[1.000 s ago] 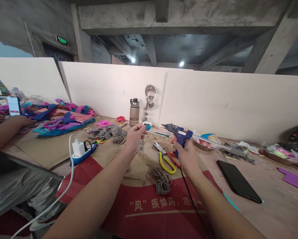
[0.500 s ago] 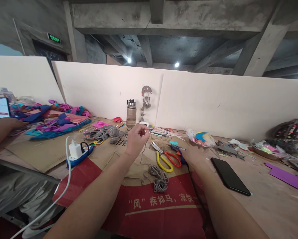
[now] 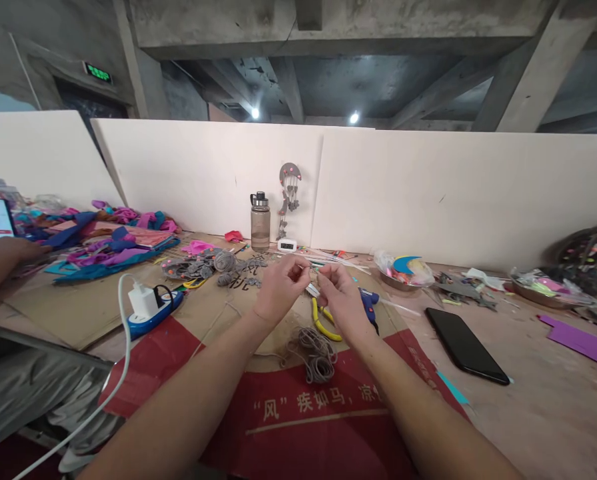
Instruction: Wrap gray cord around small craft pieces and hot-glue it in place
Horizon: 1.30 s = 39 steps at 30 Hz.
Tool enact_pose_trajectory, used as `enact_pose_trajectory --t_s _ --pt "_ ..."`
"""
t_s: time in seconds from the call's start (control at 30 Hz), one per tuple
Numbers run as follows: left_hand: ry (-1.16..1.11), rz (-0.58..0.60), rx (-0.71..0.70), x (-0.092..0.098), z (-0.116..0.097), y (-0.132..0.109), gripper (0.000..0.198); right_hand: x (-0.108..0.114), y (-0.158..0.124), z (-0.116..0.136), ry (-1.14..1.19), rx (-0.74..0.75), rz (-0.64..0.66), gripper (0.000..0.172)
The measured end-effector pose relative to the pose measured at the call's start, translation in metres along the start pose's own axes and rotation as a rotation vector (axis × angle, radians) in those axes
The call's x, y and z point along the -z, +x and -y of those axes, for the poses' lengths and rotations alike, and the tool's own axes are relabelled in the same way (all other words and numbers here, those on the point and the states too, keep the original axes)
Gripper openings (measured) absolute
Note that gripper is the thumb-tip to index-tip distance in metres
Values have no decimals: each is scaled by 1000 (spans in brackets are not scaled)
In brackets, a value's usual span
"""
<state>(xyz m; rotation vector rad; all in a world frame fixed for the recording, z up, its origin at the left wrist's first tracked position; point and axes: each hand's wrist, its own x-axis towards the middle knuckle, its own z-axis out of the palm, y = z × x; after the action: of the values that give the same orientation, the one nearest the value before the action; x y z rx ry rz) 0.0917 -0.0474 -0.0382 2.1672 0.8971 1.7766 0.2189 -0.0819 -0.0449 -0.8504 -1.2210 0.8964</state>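
My left hand (image 3: 283,287) is raised over the cardboard with thumb and index finger pinched. The grey yarn it held a moment ago is too thin to follow at the fingertips now. Close beside it, my right hand (image 3: 339,297) is also closed in a pinch; what sits between its fingers is too small to make out. Under the right hand lie scissors, their yellow handle (image 3: 323,321) showing and the other handle hidden. A loose coil of grey yarn (image 3: 318,360) rests below both hands. Right of my right hand lies a blue glue gun (image 3: 369,303).
A water bottle (image 3: 260,223) and small white clock (image 3: 287,246) stand by the white board. A black phone (image 3: 466,345) and a bowl of scraps (image 3: 403,280) are at right. At left are a blue power strip (image 3: 157,317), felt pieces (image 3: 108,250) and another person's hand (image 3: 21,248).
My right hand has left the glue gun and moved left and up beside my left hand, covering the scissors' red handle. My left hand has stayed nearly in place, still pinched.
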Motion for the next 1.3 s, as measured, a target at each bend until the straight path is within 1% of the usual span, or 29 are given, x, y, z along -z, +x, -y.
enact_pose_trajectory --t_s 0.07,0.1,0.17,0.23,0.3,0.37,0.43,0.53,0.73,0.97,1.17,1.3 --pt "-185 31 206 -4 -2 0 2 5 2 2 -207 118 -54 15" --pt "-285 48 295 -5 -3 0 4 7 2 3 -301 165 -75 12" --pt "-456 66 421 -8 -4 0 10 8 3 5 -437 221 -110 9" --pt "-581 71 493 -10 -5 1 17 9 3 6 -501 237 -136 9" --pt "-665 79 540 -11 -6 1 23 10 3 6 -516 240 -157 10" --pt "-714 96 573 -12 -7 0 23 11 4 4 -512 243 -174 9" --pt "-753 127 593 -12 -8 -1 16 13 4 3 -517 249 -178 9" --pt "-796 159 608 -12 -8 -1 14 15 4 2 -538 255 -173 9" --pt "-726 132 652 -14 -7 1 20 16 4 3 -564 280 -163 9" --pt "-661 188 594 -13 -9 0 25 18 3 3 -570 297 -170 8" --pt "-576 131 571 -11 -9 0 20 16 1 4 -635 325 -156 9" --pt "-534 162 511 -11 -7 -1 21 16 0 5 -682 363 -138 12"
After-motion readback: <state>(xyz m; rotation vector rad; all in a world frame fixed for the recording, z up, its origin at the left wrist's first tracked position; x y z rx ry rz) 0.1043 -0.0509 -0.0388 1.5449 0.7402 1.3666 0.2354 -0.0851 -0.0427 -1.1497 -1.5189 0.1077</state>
